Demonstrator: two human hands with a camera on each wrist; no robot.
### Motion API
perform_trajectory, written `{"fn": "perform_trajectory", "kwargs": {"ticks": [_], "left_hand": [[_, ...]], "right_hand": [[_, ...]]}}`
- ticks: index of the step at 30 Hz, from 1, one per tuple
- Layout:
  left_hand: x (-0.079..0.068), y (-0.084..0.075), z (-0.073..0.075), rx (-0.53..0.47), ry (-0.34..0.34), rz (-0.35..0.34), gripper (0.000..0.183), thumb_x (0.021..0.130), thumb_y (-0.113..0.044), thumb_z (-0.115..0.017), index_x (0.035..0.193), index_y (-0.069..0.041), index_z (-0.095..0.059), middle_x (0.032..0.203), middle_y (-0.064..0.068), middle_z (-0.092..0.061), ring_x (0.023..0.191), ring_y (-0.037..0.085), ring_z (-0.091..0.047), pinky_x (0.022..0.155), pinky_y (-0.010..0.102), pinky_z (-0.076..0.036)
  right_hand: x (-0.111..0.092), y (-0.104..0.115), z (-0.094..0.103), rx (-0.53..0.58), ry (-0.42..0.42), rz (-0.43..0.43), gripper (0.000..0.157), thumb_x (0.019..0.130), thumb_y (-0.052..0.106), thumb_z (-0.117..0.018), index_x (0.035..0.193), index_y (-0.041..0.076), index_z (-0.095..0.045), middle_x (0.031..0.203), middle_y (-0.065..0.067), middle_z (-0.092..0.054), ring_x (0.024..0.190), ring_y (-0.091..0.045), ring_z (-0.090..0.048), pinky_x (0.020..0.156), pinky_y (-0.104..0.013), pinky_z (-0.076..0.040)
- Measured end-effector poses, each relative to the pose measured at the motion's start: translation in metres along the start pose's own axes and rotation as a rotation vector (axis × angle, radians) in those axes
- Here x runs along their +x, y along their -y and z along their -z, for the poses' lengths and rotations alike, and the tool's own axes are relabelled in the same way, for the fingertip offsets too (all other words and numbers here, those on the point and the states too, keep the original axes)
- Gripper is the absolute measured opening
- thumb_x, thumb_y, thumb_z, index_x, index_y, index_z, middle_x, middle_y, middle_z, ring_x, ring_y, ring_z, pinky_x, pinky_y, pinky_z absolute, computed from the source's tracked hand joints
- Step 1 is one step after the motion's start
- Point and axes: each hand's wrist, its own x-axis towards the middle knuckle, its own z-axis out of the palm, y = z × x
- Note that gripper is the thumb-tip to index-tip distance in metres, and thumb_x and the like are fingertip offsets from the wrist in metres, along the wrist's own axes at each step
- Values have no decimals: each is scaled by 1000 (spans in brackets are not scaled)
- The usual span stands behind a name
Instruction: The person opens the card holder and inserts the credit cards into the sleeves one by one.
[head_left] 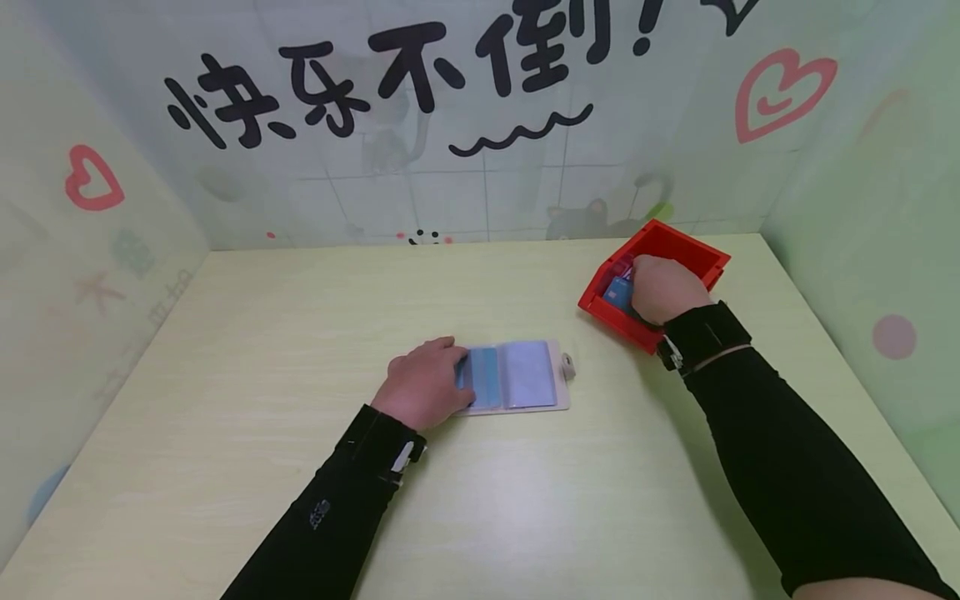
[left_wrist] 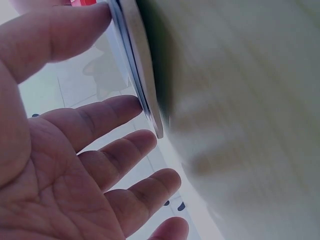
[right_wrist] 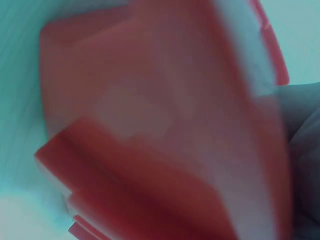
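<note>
An opened card booklet (head_left: 528,375) with clear sleeves, bluish pages and a small clasp tab (head_left: 567,367) lies flat on the table. My left hand (head_left: 423,383) rests at its left side, thumb and index fingertip touching the pages. In the left wrist view the fingers (left_wrist: 117,155) are relaxed, spread along the booklet's edge (left_wrist: 145,70). My right hand (head_left: 667,289) reaches down into a red plastic bin (head_left: 686,242) at the back right. Its fingertips are hidden there, and I cannot tell whether they hold anything. Beside them in the bin is a small blue item (head_left: 618,293).
The pale wooden table (head_left: 300,333) is bounded by a printed back wall (head_left: 390,200) and side walls (head_left: 862,250). The bin stands near the table's back right corner, and its red wall (right_wrist: 100,90) fills much of the right wrist view.
</note>
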Motion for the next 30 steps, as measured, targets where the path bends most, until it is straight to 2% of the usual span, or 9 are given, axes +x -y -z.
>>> {"fn": "perform_trajectory", "kwargs": {"ticks": [6, 11, 15, 22, 30], "left_hand": [[-1, 0, 0, -3, 1, 3, 60, 95, -33, -76, 147, -8, -61, 159, 15, -52, 146, 36, -51, 109, 64, -47], [0, 0, -1, 2, 5, 5, 61, 95, -34, -76, 148, -8, -61, 160, 15, -51, 147, 36, -50, 108, 64, -46], [-1, 0, -1, 1, 8, 5, 61, 95, -34, -76, 148, -8, -61, 160, 15, -51, 147, 36, -50, 108, 64, -46], [0, 0, 0, -6, 8, 6, 61, 95, -33, -75, 148, -8, -60, 161, 15, -50, 148, 36, -49, 109, 65, -46], [1, -1, 2, -22, 5, 5, 57, 96, -30, -74, 147, -7, -61, 161, 14, -51, 148, 35, -49, 110, 64, -45]], "right_hand": [[-2, 0, 3, 51, 14, 9, 48, 93, 6, -69, 138, -5, -54, 125, -27, -63, 109, -41, -56, 98, -58, -57], [-6, 2, 4, 47, -4, 36, 39, 97, 8, -65, 133, -5, -58, 122, -26, -64, 107, -40, -56, 93, -53, -59], [-11, 3, 6, 57, -17, 45, 38, 98, 9, -65, 133, -5, -60, 123, -25, -64, 106, -39, -56, 91, -50, -60], [-22, 6, 16, 121, -48, 48, 40, 100, 10, -65, 137, -3, -59, 128, -26, -62, 110, -40, -54, 93, -54, -60], [-38, 16, 23, 198, -142, 84, 44, 100, 9, -68, 140, -4, -57, 131, -26, -61, 114, -42, -56, 97, -58, -59]]}}
